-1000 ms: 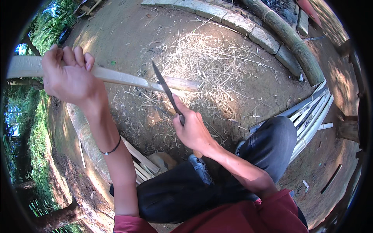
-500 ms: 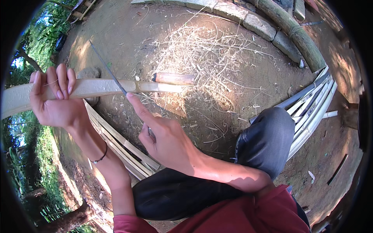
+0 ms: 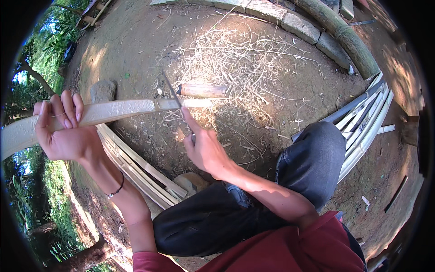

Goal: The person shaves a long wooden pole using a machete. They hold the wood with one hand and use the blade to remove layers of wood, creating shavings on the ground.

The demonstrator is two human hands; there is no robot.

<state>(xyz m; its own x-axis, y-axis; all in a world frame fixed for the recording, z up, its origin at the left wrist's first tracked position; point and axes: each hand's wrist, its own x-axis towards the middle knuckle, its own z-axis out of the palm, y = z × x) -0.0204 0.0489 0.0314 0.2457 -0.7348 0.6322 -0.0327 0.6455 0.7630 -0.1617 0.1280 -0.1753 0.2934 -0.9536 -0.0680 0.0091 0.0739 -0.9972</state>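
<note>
A long pale bamboo strip [image 3: 122,111] stretches from the left rim toward the middle of the view, its narrower end pointing right. My left hand [image 3: 65,136] is wrapped around it near the left, palm toward me and fingers curled over the far edge. In my right hand [image 3: 206,149] is a knife [image 3: 172,92], its handle mostly hidden by the fist. The index finger reaches out along the blade. That thin dark blade crosses the strip close to its narrow end, tip pointing away and slightly left; whether it bites into the bamboo I cannot tell.
Beyond the strip's end lie a short brown bamboo piece [image 3: 203,90] and a heap of curly shavings [image 3: 244,54]. Split bamboo bundles lie at left [image 3: 136,163] and right [image 3: 367,131]. A stone [image 3: 103,90], a stone border [image 3: 299,28] and a thick bamboo pole [image 3: 342,36] stand farther off.
My right hand has slid the knife rightward along the strip toward its narrow end. My left hand and the strip's left part have dropped slightly nearer to me.
</note>
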